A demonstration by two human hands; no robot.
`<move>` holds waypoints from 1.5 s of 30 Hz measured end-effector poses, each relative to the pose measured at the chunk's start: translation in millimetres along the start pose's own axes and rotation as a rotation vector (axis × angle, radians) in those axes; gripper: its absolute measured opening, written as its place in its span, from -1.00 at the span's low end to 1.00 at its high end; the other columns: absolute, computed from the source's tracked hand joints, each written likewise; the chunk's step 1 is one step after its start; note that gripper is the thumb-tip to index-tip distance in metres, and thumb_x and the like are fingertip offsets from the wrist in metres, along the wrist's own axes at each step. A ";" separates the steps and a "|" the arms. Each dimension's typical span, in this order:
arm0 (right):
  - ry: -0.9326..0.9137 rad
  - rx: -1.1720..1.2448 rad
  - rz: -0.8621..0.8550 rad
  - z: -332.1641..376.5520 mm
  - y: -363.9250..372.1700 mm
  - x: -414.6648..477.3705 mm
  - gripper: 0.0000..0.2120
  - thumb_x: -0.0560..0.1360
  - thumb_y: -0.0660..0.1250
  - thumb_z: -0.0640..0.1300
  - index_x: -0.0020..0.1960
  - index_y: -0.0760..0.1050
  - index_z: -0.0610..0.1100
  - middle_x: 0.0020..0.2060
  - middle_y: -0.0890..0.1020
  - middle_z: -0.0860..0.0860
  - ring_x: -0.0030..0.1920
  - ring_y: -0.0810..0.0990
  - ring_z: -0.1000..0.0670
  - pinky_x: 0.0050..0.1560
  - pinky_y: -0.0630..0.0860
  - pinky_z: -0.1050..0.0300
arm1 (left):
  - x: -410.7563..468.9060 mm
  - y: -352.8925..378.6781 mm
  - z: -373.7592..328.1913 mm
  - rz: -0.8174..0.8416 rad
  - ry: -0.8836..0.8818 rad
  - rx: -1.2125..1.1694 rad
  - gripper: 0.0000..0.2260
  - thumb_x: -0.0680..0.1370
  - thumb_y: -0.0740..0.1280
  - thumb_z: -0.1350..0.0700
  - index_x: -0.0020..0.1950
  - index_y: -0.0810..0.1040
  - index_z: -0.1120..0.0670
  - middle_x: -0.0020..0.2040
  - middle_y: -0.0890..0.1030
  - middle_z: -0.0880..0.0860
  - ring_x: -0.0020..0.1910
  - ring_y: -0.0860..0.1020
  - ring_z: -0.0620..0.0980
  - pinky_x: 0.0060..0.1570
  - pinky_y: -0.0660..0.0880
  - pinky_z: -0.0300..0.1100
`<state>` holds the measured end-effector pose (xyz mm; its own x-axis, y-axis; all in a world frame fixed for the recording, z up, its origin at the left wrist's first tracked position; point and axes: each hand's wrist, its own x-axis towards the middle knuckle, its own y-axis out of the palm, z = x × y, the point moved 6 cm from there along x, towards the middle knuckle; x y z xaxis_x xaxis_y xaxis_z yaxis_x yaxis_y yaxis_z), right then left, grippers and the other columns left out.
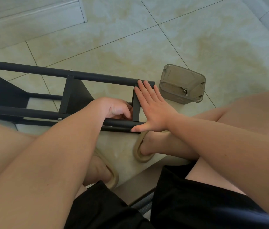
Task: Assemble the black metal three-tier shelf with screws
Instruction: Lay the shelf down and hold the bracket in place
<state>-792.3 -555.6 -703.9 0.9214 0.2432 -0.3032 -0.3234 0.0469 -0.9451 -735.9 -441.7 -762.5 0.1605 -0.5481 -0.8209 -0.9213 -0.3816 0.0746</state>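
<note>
Head view — right hand (153,109) pressed flat on shelf (97,76) (left hand (114,108) curled, grip unclear).

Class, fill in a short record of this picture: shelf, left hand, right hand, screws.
shelf: black frame lying on its side on tiled floor
left hand: fingers curled beside the end tier; any held thing hidden
right hand: flat, fingers straight, pressed against the end tier
screws: a few in a grey plastic box beside the frame

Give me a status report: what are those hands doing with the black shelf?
Right hand flat, pressing the end tier of the shelf frame. Left hand curled inside the frame, grip hidden. Spare screws in the box alongside.
</note>
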 end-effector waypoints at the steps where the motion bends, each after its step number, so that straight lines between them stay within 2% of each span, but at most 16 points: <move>1: 0.000 0.004 -0.001 0.0 0.1 0.1 0.32 0.28 -0.01 0.69 0.64 -0.28 -0.25 0.62 -0.29 -0.17 0.60 -0.37 -0.17 0.59 -0.32 -0.19 | -0.1 0.4 0.8 0.008 -0.009 -0.017 -0.70 0.56 0.27 0.37 0.27 0.58 0.25 0.23 0.62 0.26 0.26 0.56 0.26 0.34 0.46 0.10; 5: -0.003 0.006 -0.009 0.1 0.0 -0.6 0.32 0.28 0.00 0.68 0.63 -0.29 -0.24 0.62 -0.30 -0.17 0.60 -0.39 -0.16 0.58 -0.35 -0.17 | -2.1 1.4 5.3 0.078 -0.070 -0.030 -0.72 0.58 0.28 0.24 0.28 0.60 0.19 0.19 0.64 0.21 0.20 0.59 0.17 0.35 0.45 0.05; 7: -0.004 0.004 -0.011 0.0 0.0 -0.8 0.32 0.28 0.01 0.69 0.63 -0.29 -0.24 0.62 -0.30 -0.17 0.60 -0.39 -0.17 0.58 -0.35 -0.16 | -1.2 1.3 6.8 0.085 -0.089 0.002 -0.72 0.58 0.30 0.21 0.27 0.61 0.20 0.24 0.62 0.23 0.22 0.58 0.17 0.39 0.42 0.09; 10: -0.005 0.006 -0.011 -0.6 0.3 -0.9 0.32 0.29 0.02 0.68 0.64 -0.29 -0.24 0.62 -0.30 -0.16 0.60 -0.38 -0.16 0.58 -0.35 -0.16 | 2.6 2.4 4.0 0.063 -0.058 -0.013 -0.70 0.58 0.26 0.30 0.30 0.58 0.22 0.26 0.61 0.23 0.29 0.55 0.22 0.40 0.40 0.10; 19: -0.009 0.018 -0.009 0.2 -0.4 -0.5 0.31 0.28 0.01 0.68 0.64 -0.29 -0.24 0.62 -0.30 -0.17 0.59 -0.39 -0.16 0.58 -0.34 -0.17 | -0.4 0.8 -0.1 0.010 0.008 -0.040 -0.71 0.56 0.28 0.37 0.28 0.57 0.27 0.22 0.62 0.26 0.24 0.58 0.24 0.31 0.48 0.03; 22: -0.008 0.006 -0.005 -0.3 0.5 -0.5 0.32 0.28 0.00 0.68 0.63 -0.29 -0.24 0.61 -0.31 -0.17 0.60 -0.39 -0.17 0.58 -0.35 -0.17 | -0.8 -0.5 1.8 0.017 -0.015 -0.047 -0.78 0.56 0.31 0.30 0.17 0.64 0.21 0.10 0.67 0.20 0.12 0.62 0.17 0.27 0.48 0.02; 25: -0.007 0.001 -0.003 -0.4 0.1 -0.3 0.32 0.28 -0.01 0.69 0.63 -0.31 -0.24 0.61 -0.31 -0.17 0.60 -0.40 -0.16 0.57 -0.36 -0.16 | -0.9 -3.2 3.7 -0.022 -0.043 0.037 -0.78 0.55 0.36 0.19 0.17 0.66 0.20 0.12 0.68 0.19 0.11 0.62 0.15 0.29 0.48 0.02; 31: -0.008 -0.002 -0.003 -0.1 0.3 -0.5 0.31 0.29 0.00 0.68 0.63 -0.30 -0.24 0.61 -0.31 -0.17 0.60 -0.38 -0.17 0.58 -0.34 -0.17 | -4.2 -3.1 -0.6 -0.050 -0.025 0.098 -0.84 0.55 0.37 0.22 0.09 0.67 0.17 -0.14 0.68 0.08 -0.11 0.61 0.04 -0.03 0.51 -0.13; 36: -0.003 -0.002 0.003 -0.3 -0.1 -0.5 0.32 0.27 -0.02 0.69 0.63 -0.30 -0.24 0.61 -0.31 -0.17 0.60 -0.38 -0.17 0.59 -0.32 -0.19 | -2.2 -3.8 -1.2 -0.057 -0.005 0.090 -0.86 0.53 0.38 0.25 0.05 0.68 0.15 -0.12 0.69 0.10 -0.08 0.62 0.07 0.04 0.52 -0.09; 45: -0.003 -0.003 0.007 -0.7 0.8 0.1 0.32 0.28 -0.02 0.69 0.63 -0.30 -0.24 0.61 -0.31 -0.17 0.60 -0.39 -0.17 0.59 -0.32 -0.19 | -1.8 -1.7 0.7 -0.005 -0.013 -0.013 -0.82 0.56 0.31 0.31 0.06 0.67 0.16 -0.06 0.69 0.13 -0.05 0.62 0.10 0.05 0.54 -0.08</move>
<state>-792.3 -556.2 -704.8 0.9184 0.2468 -0.3092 -0.3289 0.0422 -0.9434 -734.8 -439.5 -761.6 0.1599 -0.5362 -0.8288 -0.9158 -0.3939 0.0781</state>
